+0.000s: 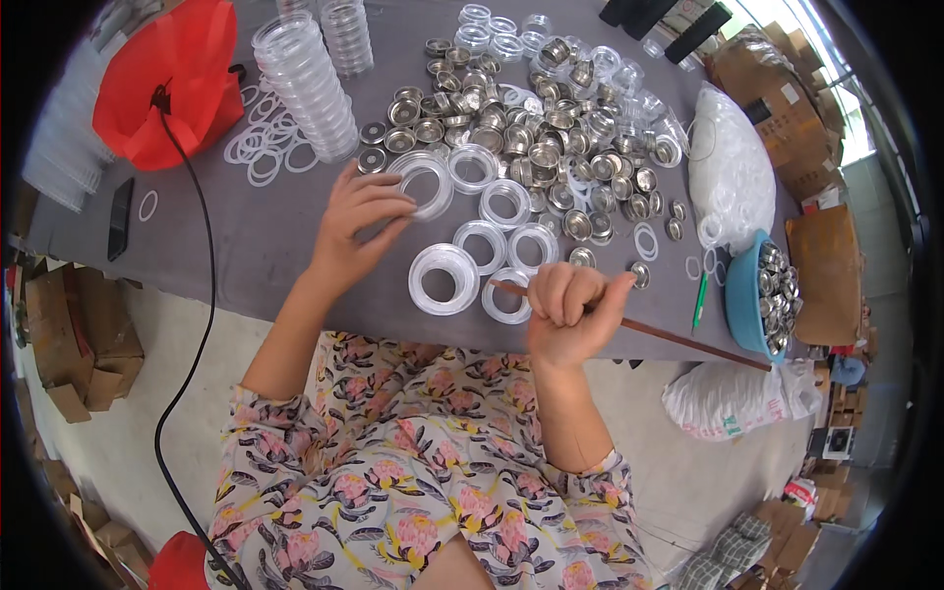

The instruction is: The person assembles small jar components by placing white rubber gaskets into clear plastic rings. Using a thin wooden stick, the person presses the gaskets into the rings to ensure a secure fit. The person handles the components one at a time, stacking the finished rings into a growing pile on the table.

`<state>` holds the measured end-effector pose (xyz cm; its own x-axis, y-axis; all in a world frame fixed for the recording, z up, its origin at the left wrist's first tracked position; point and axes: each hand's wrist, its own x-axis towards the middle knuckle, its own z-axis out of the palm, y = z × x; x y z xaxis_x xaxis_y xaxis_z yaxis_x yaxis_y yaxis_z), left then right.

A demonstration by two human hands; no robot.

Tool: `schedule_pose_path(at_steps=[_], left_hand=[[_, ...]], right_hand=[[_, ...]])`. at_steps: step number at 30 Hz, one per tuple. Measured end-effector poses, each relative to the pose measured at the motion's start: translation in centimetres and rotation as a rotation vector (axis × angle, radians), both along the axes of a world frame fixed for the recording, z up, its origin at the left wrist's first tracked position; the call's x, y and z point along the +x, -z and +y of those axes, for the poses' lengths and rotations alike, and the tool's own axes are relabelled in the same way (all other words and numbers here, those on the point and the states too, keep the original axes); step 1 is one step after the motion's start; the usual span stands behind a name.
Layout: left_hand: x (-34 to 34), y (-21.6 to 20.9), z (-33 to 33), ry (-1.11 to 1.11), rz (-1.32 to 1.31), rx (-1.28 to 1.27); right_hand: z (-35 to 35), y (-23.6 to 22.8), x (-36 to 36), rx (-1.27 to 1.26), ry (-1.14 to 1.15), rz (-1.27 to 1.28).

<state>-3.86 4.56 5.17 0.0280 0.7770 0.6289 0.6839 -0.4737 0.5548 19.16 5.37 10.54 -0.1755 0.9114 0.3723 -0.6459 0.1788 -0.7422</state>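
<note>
My left hand (356, 228) rests on the grey table (246, 246), fingertips pinching the rim of a clear plastic ring lid (425, 182). My right hand (570, 313) is closed around a thin brown stick (678, 339), whose tip lies over another clear ring lid (507, 298). Several more clear ring lids (444, 277) lie between the hands. Behind them spreads a heap of small round metal caps (536, 128).
A stack of clear lids (307, 84) leans at the back left beside a red bag (167, 79) and loose white rings (264, 157). A black cable (202, 295) hangs off the table. A blue bowl of metal caps (762, 295), a plastic bag (730, 172) and cardboard boxes (787, 108) are at right.
</note>
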Motion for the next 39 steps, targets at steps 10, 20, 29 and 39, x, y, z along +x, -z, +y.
schedule_pose_path(at_steps=[10, 20, 29, 39], left_hand=[[1.4, -3.5, -4.3, 0.396, 0.308, -0.130], [5.4, 1.3, -4.2, 0.309, -0.590, -0.345], [6.0, 1.3, -4.3, 0.307, -0.722, -0.359], [6.7, 1.8, -4.5, 0.249, -0.784, -0.287]], right_hand=[[0.2, -2.4, -1.2, -0.005, -0.159, 0.141], [-0.3, -0.5, -4.3, -0.302, -0.303, -0.008], [2.1, -1.3, -4.2, 0.157, -0.130, -0.402], [1.1, -0.9, -7.2, -0.173, -0.235, -0.278]])
